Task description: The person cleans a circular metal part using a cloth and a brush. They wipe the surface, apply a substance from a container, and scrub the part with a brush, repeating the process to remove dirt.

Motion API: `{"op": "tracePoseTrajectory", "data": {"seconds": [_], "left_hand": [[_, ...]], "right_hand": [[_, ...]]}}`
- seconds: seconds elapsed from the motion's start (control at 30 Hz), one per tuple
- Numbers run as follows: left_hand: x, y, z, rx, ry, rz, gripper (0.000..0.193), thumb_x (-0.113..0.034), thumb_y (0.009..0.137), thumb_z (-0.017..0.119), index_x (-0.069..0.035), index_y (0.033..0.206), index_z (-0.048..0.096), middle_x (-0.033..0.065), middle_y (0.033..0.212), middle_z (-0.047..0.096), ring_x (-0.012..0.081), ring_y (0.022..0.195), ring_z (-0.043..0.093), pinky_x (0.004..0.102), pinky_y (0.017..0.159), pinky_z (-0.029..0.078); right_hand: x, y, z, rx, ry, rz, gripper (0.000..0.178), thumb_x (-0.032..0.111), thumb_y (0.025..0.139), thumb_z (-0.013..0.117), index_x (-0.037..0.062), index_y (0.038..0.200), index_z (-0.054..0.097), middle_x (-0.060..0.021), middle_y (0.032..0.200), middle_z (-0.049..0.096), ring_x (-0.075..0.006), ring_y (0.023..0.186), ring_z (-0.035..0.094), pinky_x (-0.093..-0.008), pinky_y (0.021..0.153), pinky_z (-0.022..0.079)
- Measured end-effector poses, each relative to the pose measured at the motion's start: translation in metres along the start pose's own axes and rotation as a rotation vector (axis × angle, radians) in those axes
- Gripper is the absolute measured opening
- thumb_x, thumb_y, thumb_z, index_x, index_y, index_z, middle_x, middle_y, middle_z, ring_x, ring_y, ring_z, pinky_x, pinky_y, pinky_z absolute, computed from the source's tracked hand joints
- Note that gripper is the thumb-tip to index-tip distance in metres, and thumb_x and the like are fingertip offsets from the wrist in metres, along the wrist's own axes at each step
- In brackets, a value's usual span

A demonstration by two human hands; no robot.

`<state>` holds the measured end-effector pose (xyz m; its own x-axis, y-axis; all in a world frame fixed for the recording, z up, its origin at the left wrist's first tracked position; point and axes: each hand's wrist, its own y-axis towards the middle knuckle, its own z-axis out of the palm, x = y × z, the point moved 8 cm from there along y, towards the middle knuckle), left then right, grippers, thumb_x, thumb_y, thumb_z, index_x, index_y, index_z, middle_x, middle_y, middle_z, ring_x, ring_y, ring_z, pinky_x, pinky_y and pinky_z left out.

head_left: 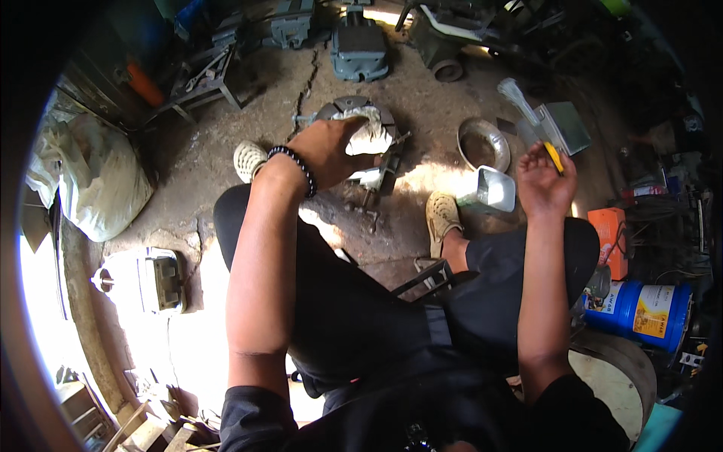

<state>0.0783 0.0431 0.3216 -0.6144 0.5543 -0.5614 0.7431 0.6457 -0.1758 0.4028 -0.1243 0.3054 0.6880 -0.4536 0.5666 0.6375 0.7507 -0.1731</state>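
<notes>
My left hand (pixel 328 151), with a dark bead bracelet at its wrist, curves around a bunched white rag (pixel 370 137). The rag lies on a round, slotted metal fixture (pixel 351 103) on the floor ahead of me. Below that is a metal clamp part with a handle (pixel 366 215). Off to the right, my right hand (pixel 545 184) is turned palm up, its fingers curled at a slim yellow-handled tool (pixel 554 157). The tool's far end cannot be made out against a grey metal box (pixel 565 128) and a whitish, brush-like thing (pixel 517 99).
A round metal pan (pixel 484 145) and a clear square container (pixel 493 190) stand between the fixture and my right hand. Machine vises (pixel 358 49) line the far side; another vise (pixel 160 280) sits left. A blue drum (pixel 640 313), orange box (pixel 608 242) and plastic sack (pixel 105 181) flank me.
</notes>
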Motion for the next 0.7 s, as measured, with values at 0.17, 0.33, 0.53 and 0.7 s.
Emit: {"op": "tracePoseTrajectory", "data": {"seconds": [0.17,0.33,0.53,0.7], "left_hand": [[0.008,0.003,0.006,-0.007,0.004,-0.044,0.072,-0.047,0.084,0.072,-0.008,0.140,0.050,0.0239,0.118,0.065,0.0372,0.104,0.066,0.0419,0.093,0.052],[0.006,0.019,0.014,-0.017,0.084,0.003,0.071,-0.047,0.083,0.073,-0.007,0.139,0.051,0.0234,0.117,0.066,0.0376,0.104,0.066,0.0430,0.092,0.051],[0.005,0.044,0.040,0.109,0.029,-0.118,0.071,-0.044,0.085,0.072,-0.006,0.141,0.048,0.0248,0.123,0.063,0.0358,0.113,0.063,0.0429,0.097,0.050],[0.013,0.069,0.064,0.176,0.145,-0.164,0.077,-0.048,0.082,0.073,-0.008,0.142,0.048,0.0224,0.132,0.059,0.0355,0.118,0.060,0.0406,0.102,0.047]], "right_hand": [[-0.034,0.013,-0.004,-0.043,-0.053,0.054,0.032,0.027,0.087,0.061,0.0015,0.105,0.056,-0.0115,0.105,0.059,-0.0242,0.100,0.058,-0.0388,0.088,0.044],[-0.038,0.019,-0.009,-0.044,0.008,0.103,0.032,0.028,0.085,0.062,0.0013,0.104,0.059,-0.0110,0.102,0.060,-0.0247,0.097,0.059,-0.0390,0.086,0.045],[-0.006,0.016,-0.023,-0.035,0.060,0.018,0.035,0.028,0.085,0.062,0.0025,0.110,0.059,-0.0114,0.103,0.060,-0.0250,0.096,0.058,-0.0384,0.088,0.045],[0.019,0.011,-0.039,-0.012,0.178,-0.015,0.034,0.028,0.089,0.057,0.0021,0.111,0.058,-0.0119,0.104,0.061,-0.0253,0.097,0.058,-0.0389,0.089,0.044]]}}
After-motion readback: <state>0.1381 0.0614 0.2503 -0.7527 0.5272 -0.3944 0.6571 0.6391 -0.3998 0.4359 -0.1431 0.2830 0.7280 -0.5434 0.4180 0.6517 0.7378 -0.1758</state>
